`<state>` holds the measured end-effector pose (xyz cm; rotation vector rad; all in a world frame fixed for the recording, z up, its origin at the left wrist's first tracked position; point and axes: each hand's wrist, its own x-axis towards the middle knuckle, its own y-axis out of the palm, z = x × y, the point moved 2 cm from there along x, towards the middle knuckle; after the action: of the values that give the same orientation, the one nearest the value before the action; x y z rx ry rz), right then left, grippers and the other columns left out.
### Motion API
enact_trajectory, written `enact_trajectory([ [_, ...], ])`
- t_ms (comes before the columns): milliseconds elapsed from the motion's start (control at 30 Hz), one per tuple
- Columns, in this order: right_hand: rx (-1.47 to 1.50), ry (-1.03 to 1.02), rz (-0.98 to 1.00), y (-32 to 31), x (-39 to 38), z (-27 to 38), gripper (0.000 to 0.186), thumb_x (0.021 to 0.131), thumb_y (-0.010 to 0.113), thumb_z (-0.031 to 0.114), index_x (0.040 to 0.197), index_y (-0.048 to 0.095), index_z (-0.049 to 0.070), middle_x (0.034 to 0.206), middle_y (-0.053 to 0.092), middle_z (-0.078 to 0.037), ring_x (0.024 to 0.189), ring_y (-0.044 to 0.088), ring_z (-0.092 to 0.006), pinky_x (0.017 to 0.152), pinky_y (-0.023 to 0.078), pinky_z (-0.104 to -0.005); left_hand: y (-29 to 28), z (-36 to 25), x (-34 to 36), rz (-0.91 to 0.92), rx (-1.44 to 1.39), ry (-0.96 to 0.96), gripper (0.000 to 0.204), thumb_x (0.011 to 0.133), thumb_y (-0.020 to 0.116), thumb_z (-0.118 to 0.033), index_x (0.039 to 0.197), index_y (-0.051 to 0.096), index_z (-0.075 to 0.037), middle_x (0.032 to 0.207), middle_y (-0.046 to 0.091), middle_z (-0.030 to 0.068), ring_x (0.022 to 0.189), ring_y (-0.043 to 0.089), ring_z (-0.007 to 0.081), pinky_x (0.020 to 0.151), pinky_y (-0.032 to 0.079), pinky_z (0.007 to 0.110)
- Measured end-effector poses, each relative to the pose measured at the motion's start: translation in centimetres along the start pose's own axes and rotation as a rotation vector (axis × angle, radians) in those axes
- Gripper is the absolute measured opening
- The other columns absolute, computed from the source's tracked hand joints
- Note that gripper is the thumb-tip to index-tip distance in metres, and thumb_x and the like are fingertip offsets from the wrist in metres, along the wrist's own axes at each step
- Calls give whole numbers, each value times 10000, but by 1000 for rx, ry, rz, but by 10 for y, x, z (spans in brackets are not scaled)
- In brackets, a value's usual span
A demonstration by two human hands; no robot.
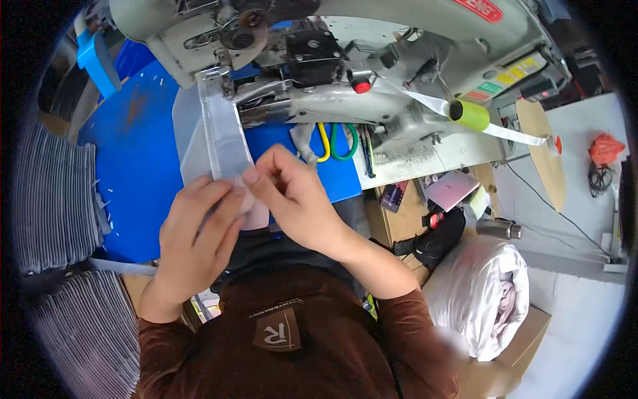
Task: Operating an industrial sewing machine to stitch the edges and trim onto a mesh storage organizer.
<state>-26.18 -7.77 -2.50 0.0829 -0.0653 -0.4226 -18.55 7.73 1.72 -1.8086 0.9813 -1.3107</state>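
Note:
Both of my hands pinch the near end of a pale grey fabric strip [222, 136] that runs from under the presser foot of a grey industrial sewing machine [312, 73] down toward me. My left hand [196, 233] holds the strip's lower end from below, fingers curled around it. My right hand [292, 193] meets it from the right, thumb and forefinger closed on the same end. The strip lies over a blue work surface [139, 159].
A stack of grey striped fabric pieces [56, 199] sits at the left, more below it. Scissors with yellow and green handles [335, 143] hang under the machine. White tape runs over a yellow-green roller [472, 114]. A white bundle in a cardboard box [482, 292] stands at the right.

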Motion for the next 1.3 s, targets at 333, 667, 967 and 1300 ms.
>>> enact_trajectory([
  [333, -206, -230, 38, 3, -20, 1, 269, 977, 606, 84, 755, 471, 14, 580, 423, -28, 539, 360, -72, 464, 293, -282, 18, -8, 1, -322, 163, -26, 391, 744, 756, 6, 1126, 674, -14, 1106, 660, 122, 946, 641, 315, 792, 538, 372],
  [667, -236, -198, 43, 8, -15, 2, 179, 937, 613, 63, 788, 538, -4, 669, 610, -155, 545, 589, -220, 508, 433, -343, 13, -4, 0, -322, 330, 38, 346, 710, 735, -54, 1053, 696, -27, 1111, 664, 112, 952, 637, 294, 795, 536, 378],
  [967, -1, 42, 22, 3, -19, -16, 301, 1027, 552, 143, 751, 462, 63, 627, 481, 42, 566, 402, -20, 481, 314, -217, 16, -7, 7, -306, 291, 41, 343, 726, 661, -141, 1037, 684, 2, 1103, 657, 120, 901, 648, 268, 730, 553, 342],
  [1300, 80, 19, 10, 5, 8, -19, 292, 1048, 523, 172, 776, 483, 74, 606, 452, 69, 532, 378, 0, 455, 292, -195, 18, 11, 23, -232, 227, 9, 332, 739, 660, -145, 1039, 672, -3, 1073, 652, 108, 892, 655, 260, 709, 561, 343],
])
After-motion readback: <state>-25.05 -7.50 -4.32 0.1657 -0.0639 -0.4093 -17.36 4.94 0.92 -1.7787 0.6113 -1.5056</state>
